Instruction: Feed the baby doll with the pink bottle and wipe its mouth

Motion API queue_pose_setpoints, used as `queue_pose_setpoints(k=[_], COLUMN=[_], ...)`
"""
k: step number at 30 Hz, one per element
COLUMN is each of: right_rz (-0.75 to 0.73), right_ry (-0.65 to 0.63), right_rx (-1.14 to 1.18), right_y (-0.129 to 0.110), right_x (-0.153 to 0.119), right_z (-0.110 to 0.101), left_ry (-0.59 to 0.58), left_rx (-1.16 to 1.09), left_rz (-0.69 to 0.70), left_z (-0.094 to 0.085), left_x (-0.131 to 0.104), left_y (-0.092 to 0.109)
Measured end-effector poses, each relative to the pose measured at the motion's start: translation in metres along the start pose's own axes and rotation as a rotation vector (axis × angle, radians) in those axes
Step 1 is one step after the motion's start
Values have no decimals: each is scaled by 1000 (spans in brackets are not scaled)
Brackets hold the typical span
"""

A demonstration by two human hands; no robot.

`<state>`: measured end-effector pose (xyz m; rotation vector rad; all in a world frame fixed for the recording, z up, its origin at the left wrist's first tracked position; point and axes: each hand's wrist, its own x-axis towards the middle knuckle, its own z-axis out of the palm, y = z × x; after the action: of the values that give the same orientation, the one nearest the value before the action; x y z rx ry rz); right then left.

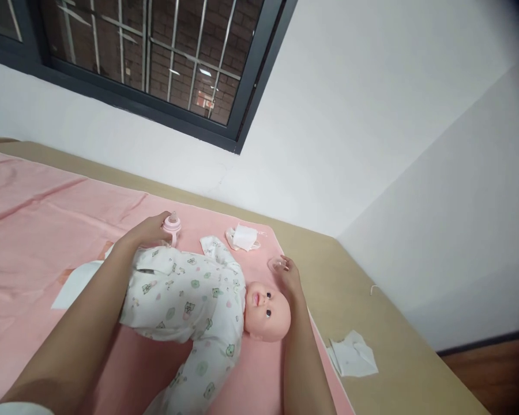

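Observation:
A baby doll point(268, 311) in a white patterned outfit lies on its back on a pink blanket point(259, 369), its head toward the right. My left hand point(153, 229) is closed on a pink-and-white baby bottle point(172, 226) with a handle and a clear nipple, just above the doll's lower body. Beyond the doll's head, my right hand point(289, 274) pinches a small clear cap point(277, 264) close to the blanket. My left forearm crosses over the doll's legs, and my right forearm passes beside its head.
A small white packet point(244, 237) rests near the blanket's far corner. Crumpled white cloth point(353, 354) lies on the tan surface point(324, 259) at the right. Another white sheet point(75, 283) is partly under my left forearm. A wall and a barred window point(155, 52) stand behind.

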<state>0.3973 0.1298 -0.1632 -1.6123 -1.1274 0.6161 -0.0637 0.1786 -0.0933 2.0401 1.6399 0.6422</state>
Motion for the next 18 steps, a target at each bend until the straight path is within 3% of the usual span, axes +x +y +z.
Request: queue_pose_setpoints(k=[6, 10, 14, 18], right_rz=[53, 31, -80, -218], right_ry=[45, -40, -146, -260], right_rx=[443, 559, 530, 409], right_y=[-31, -63, -98, -132], right_x=[-7, -17, -33, -58], right_z=[-13, -15, -12, -8], left_ry=[134, 190, 157, 18], left_rx=[-28, -152, -199, -156], left_rz=[50, 138, 292, 479], left_z=[-7, -13, -18, -18], left_x=[-1, -11, -24, -36], left_y=[2, 23, 55, 81])
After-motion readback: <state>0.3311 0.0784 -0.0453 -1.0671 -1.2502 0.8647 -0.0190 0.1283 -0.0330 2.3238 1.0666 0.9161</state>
